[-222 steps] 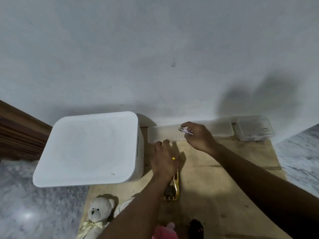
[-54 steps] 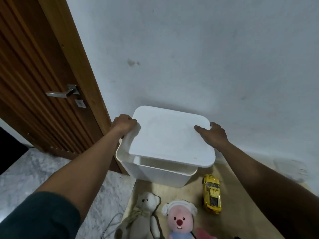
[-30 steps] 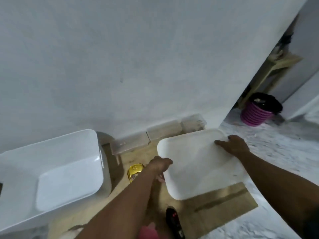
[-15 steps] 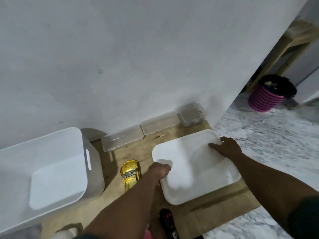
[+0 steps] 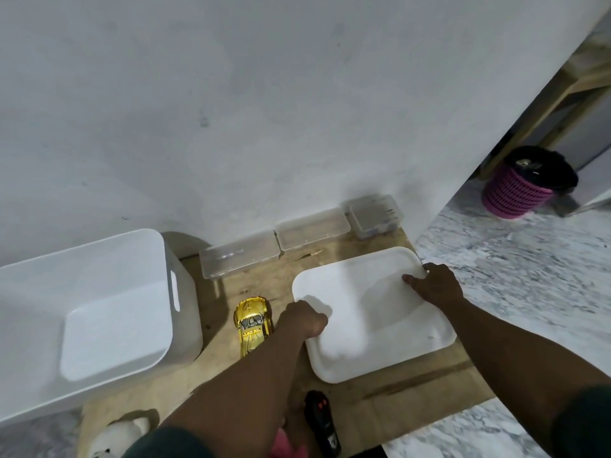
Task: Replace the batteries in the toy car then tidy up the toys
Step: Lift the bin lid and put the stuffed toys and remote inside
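Observation:
The white lid point(image 5: 373, 312) lies flat on the wooden board point(image 5: 380, 404) to the right of centre. My left hand point(image 5: 302, 320) grips its left edge and my right hand point(image 5: 436, 285) holds its far right edge. The yellow toy car point(image 5: 253, 323) stands on the board just left of my left hand. The open white storage bin point(image 5: 99, 312) sits at the left with nothing visible inside. A black remote control point(image 5: 322, 421) lies near the bottom edge. A white teddy bear point(image 5: 112, 439) and a pink toy point(image 5: 284, 447) peek in at the bottom.
Three clear plastic boxes point(image 5: 241, 257) point(image 5: 312, 228) point(image 5: 375, 214) line the foot of the white wall. Marble floor surrounds the board. A pink and black basket point(image 5: 522, 185) stands at the far right beside wooden furniture legs.
Both hands lifted the lid off the bin, carried it right and set it down on the board. In the last half second it settled flat; the hands stay on its edges.

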`<move>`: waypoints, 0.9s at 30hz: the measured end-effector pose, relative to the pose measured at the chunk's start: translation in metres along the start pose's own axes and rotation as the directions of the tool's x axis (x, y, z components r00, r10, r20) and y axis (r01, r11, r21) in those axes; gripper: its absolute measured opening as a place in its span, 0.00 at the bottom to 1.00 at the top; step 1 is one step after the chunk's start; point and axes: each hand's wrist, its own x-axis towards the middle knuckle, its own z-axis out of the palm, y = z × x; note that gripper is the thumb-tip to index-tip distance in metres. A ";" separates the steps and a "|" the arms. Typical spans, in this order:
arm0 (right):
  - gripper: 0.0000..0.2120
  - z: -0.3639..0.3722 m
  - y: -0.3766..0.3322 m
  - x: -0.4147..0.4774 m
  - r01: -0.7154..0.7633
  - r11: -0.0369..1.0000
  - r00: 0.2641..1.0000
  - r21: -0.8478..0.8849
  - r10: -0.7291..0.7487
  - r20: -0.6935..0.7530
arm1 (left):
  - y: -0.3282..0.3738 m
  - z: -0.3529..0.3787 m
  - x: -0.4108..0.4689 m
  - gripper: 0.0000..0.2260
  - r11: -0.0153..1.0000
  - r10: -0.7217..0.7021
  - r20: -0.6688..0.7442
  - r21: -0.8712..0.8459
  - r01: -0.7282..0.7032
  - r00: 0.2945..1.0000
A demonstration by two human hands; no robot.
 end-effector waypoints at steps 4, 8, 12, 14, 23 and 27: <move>0.23 0.009 -0.018 -0.022 0.098 0.995 0.961 0.015 -0.090 -0.261 | -0.003 -0.018 -0.006 0.30 0.999 0.045 -0.055 -0.007 -0.046 0.997; 0.12 0.026 -0.056 -0.063 0.426 0.885 0.860 0.187 -0.332 -0.387 | -0.014 -0.040 -0.026 0.29 0.985 0.145 -0.127 -0.072 -0.155 0.981; 0.08 0.047 -0.103 -0.127 0.602 0.757 0.795 0.255 -0.539 -0.278 | -0.053 -0.054 -0.073 0.19 0.932 0.210 -0.223 -0.249 -0.264 0.952; 0.07 0.062 -0.122 -0.163 0.638 0.713 0.768 0.292 -0.617 -0.172 | -0.080 -0.053 -0.099 0.12 0.872 0.210 -0.283 -0.378 -0.310 0.936; 0.14 0.147 -0.192 -0.291 0.802 0.510 0.478 0.311 -0.860 0.176 | -0.251 -0.025 -0.157 0.13 0.891 -0.077 -0.561 -0.410 -0.196 0.824; 0.33 0.174 -0.209 -0.310 0.839 0.539 0.459 0.076 -0.777 0.431 | -0.317 -0.006 -0.158 0.18 0.948 -0.176 -0.547 -0.319 -0.009 0.818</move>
